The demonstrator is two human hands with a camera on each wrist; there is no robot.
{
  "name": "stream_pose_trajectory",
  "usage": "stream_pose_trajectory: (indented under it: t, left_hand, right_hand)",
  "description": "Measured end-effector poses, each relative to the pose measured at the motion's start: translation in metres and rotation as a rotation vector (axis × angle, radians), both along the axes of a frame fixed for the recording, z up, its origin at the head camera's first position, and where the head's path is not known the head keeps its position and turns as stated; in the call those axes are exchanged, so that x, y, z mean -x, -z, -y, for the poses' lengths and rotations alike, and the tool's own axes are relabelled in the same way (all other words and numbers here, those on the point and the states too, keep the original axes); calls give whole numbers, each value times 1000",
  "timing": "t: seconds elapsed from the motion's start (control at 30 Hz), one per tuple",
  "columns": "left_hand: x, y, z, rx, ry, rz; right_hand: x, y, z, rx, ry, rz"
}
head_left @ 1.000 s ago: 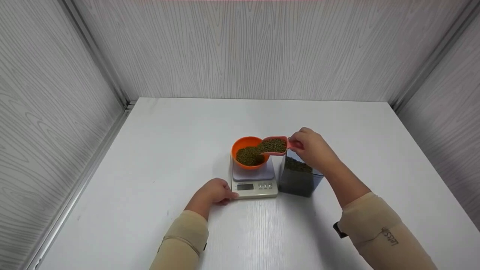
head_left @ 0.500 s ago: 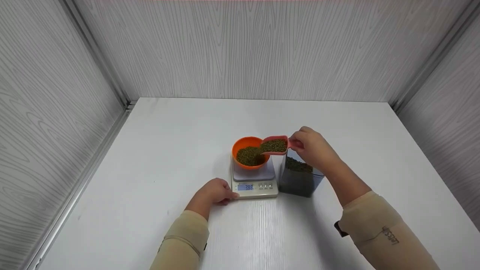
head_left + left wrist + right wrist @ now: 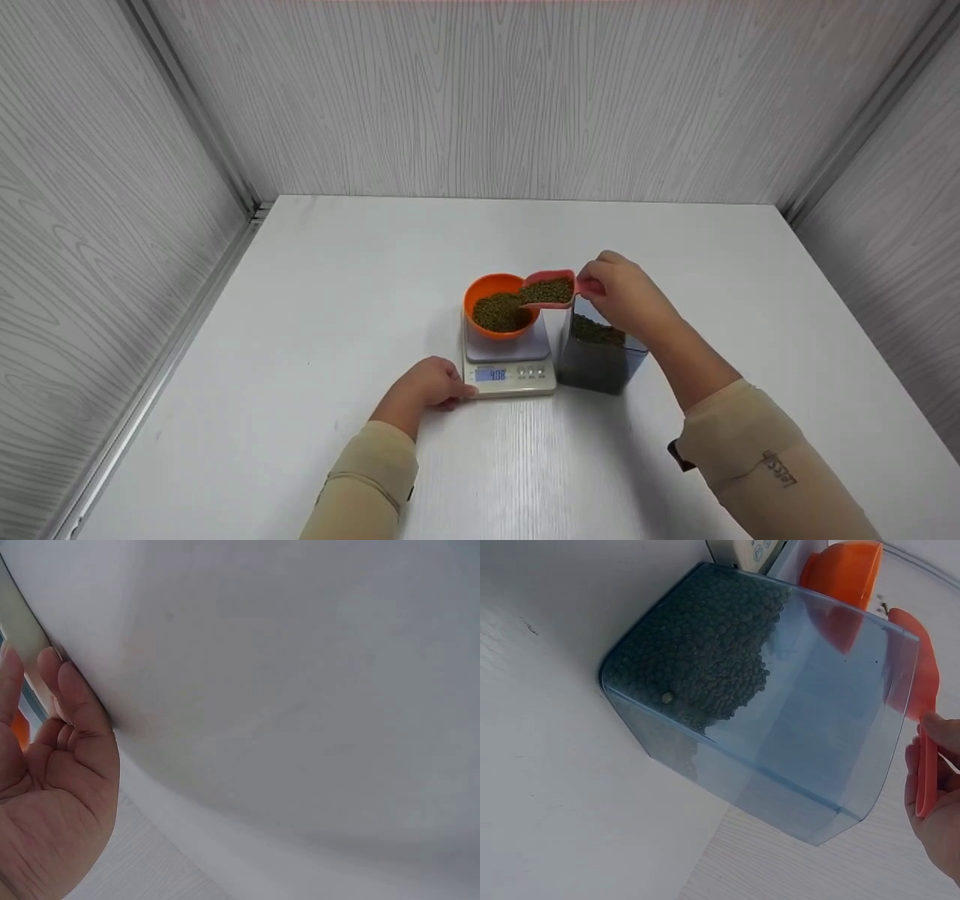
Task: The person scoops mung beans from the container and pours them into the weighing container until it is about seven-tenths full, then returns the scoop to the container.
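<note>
My right hand (image 3: 626,296) grips the handle of a red scoop (image 3: 916,664) loaded with small green beans, seemingly mung beans. Its lip tips down over the right rim of an orange bowl (image 3: 487,283), and beans (image 3: 495,311) spill into the heap inside. Under the bowl is a white kitchen scale (image 3: 517,388) with its display (image 3: 491,374) lit. At the scale's front left corner, my left hand (image 3: 431,381) pinches the edge, thumb on top. In the left wrist view the fingers (image 3: 79,697) curl against the scale's side.
Right beside the scale stands a clear bluish square container (image 3: 592,367), partly filled with beans; in the head view, it lies below my right hand. White tabletop (image 3: 360,255) surrounds everything, with grey wood-grain panels (image 3: 480,97) behind and at both sides.
Beans keep sliding from the scoop into the bowl while the scoop rises very slightly. The display goes from dark to lit and its number climbs. My left hand stays put.
</note>
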State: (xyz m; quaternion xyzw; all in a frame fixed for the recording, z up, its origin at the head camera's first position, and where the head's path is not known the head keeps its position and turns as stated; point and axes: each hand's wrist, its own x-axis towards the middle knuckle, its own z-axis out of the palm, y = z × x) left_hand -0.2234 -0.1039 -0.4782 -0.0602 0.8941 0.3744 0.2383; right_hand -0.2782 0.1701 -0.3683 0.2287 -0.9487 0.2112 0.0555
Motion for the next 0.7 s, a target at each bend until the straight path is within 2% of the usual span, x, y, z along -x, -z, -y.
stream_pose_trajectory:
  t: [0.23, 0.7]
  left_hand:
    - [1, 1, -1, -16, -34, 29]
    - [2, 2, -1, -11, -29, 31]
  right_hand:
    - [0, -2, 4, -31, -33, -60]
    - [-1, -10, 13, -79, -11, -23]
